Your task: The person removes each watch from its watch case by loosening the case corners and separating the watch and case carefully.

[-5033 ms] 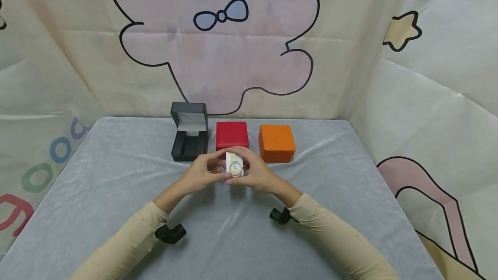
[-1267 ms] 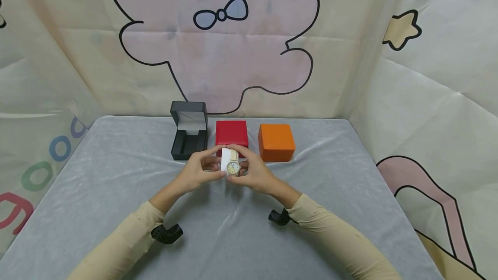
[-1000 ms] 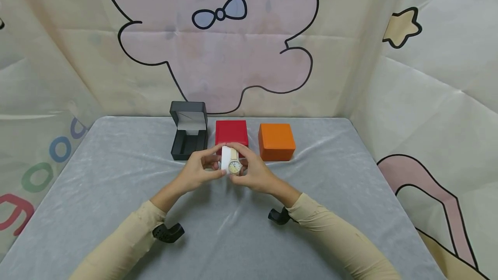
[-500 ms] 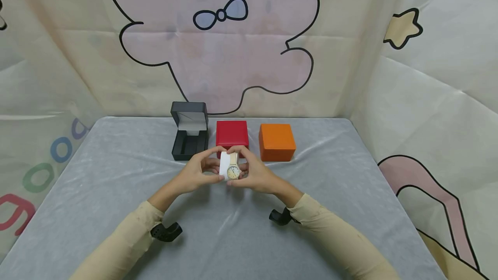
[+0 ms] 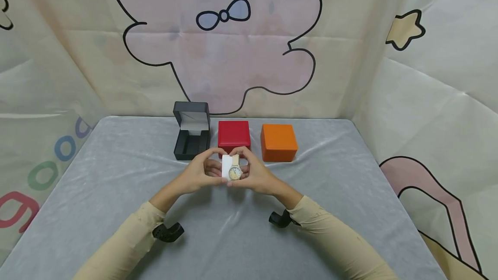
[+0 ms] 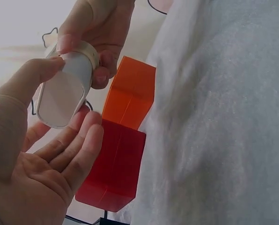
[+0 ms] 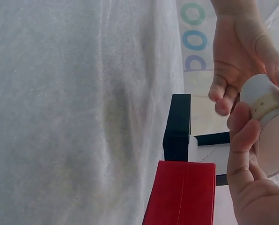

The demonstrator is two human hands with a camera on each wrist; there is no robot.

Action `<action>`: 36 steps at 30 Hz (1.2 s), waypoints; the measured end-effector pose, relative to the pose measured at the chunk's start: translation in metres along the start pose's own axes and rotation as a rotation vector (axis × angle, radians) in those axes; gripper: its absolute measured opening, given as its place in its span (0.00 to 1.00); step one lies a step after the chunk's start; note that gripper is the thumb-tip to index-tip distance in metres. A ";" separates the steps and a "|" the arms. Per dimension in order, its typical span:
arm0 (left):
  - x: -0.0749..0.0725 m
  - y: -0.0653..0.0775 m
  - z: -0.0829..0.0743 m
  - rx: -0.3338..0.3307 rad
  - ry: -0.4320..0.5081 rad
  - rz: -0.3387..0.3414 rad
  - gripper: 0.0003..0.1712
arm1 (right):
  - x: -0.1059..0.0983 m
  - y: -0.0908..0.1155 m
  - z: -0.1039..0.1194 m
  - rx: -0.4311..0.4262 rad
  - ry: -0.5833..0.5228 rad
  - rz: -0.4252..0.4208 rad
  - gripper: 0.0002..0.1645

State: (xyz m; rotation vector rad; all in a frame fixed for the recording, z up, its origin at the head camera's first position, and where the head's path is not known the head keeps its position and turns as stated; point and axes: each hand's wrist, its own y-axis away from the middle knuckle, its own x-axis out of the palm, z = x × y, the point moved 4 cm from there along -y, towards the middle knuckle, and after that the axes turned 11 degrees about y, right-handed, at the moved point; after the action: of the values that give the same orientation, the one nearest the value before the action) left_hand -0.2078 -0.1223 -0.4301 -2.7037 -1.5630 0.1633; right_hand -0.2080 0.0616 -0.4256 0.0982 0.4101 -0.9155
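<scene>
A watch (image 5: 235, 173) with a cream strap, wrapped around a white holder (image 5: 226, 167), is held above the bench (image 5: 233, 245) between two hands, the left (image 5: 196, 175) pinching the holder's end between thumb and finger, the right (image 5: 258, 177) gripping the watch side. Just beyond the hands sits a red box (image 5: 233, 132), flanked by a black box (image 5: 192, 145), lid raised, on the left and an orange box (image 5: 279, 141) on the right, before a cartoon-printed backdrop (image 5: 249, 64).
</scene>
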 end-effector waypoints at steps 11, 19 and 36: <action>0.001 -0.001 -0.002 0.016 0.007 -0.013 0.40 | -0.001 -0.001 0.001 -0.025 0.031 0.034 0.43; -0.001 -0.001 -0.001 0.014 0.067 0.005 0.42 | -0.003 -0.002 0.002 -0.047 0.048 0.064 0.44; -0.004 0.004 0.003 0.024 0.119 -0.025 0.44 | 0.001 -0.002 -0.002 -0.044 -0.047 0.017 0.43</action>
State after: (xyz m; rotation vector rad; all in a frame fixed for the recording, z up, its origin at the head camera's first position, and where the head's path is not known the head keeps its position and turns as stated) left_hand -0.2064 -0.1278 -0.4329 -2.6211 -1.5514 0.0208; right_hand -0.2092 0.0603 -0.4276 0.0398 0.3849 -0.8902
